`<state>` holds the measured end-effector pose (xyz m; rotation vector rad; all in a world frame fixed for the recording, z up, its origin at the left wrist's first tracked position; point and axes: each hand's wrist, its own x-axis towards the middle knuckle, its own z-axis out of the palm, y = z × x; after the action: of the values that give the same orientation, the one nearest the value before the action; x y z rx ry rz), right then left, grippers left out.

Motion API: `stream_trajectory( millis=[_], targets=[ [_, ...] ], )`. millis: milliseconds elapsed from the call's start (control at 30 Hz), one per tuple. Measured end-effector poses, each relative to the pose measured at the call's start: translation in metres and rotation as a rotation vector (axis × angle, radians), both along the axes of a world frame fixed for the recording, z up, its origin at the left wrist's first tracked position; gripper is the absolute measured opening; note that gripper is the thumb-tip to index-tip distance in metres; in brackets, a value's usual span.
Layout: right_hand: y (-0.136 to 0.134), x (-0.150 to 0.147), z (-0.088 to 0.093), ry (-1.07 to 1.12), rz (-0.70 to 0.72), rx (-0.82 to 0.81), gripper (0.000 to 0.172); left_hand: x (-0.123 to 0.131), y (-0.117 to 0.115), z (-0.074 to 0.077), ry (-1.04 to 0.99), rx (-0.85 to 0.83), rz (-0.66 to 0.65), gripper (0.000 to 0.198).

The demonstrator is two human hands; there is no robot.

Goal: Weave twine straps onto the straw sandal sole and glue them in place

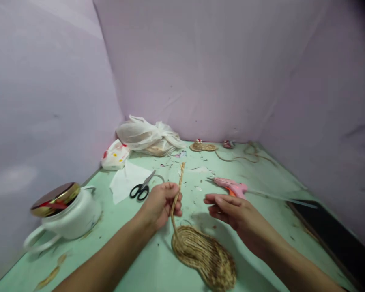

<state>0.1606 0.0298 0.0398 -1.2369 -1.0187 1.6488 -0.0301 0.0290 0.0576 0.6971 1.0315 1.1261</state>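
My left hand (pixel 166 202) pinches a twisted straw cord (pixel 181 178) between thumb and fingers; its free end points up and away. The cord runs down to a sole-shaped woven straw piece (pixel 205 257), made of coiled rows, which hangs or rests below my hands near the front. My right hand (pixel 228 209) is held to the right of the cord, fingers stretched forward and loosely bent, with nothing visible in them. Just beyond it lies a pink glue gun (pixel 229 185), nozzle pointing left. Black-handled scissors (pixel 142 189) lie left of my left hand.
A white mug (pixel 71 221) with a gold lid (pixel 56 198) stands at the left. Behind are a tied plastic bag (pixel 149 136), a tissue pack (pixel 115 155) and another woven sole (pixel 203 146). A dark flat object (pixel 331 239) lies along the right edge. Scraps dot the green table (pixel 134 263).
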Motion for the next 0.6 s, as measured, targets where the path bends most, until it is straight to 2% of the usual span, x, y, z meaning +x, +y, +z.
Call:
stream_trajectory(
  millis=[67,167,333,500,600],
  targets=[
    [0.001,-0.006,0.003,0.096,0.010,0.000,0.041,0.013,-0.008,-0.013,-0.013,-0.052,-0.077,0.019],
    [0.002,-0.018,-0.001,0.182,0.010,0.022,0.038,0.021,-0.018,-0.019,-0.014,-0.097,-0.116,0.021],
    [0.001,-0.038,-0.009,0.325,0.019,0.002,0.039,0.025,-0.025,-0.018,0.035,-0.082,-0.111,0.025],
    [0.001,-0.035,-0.006,0.481,0.047,-0.028,0.026,0.016,-0.021,-0.017,0.175,-0.049,-0.129,0.029],
    [-0.001,-0.024,0.004,0.607,0.211,-0.158,0.020,0.006,-0.016,-0.010,0.240,0.055,-0.092,0.030]
  ],
)
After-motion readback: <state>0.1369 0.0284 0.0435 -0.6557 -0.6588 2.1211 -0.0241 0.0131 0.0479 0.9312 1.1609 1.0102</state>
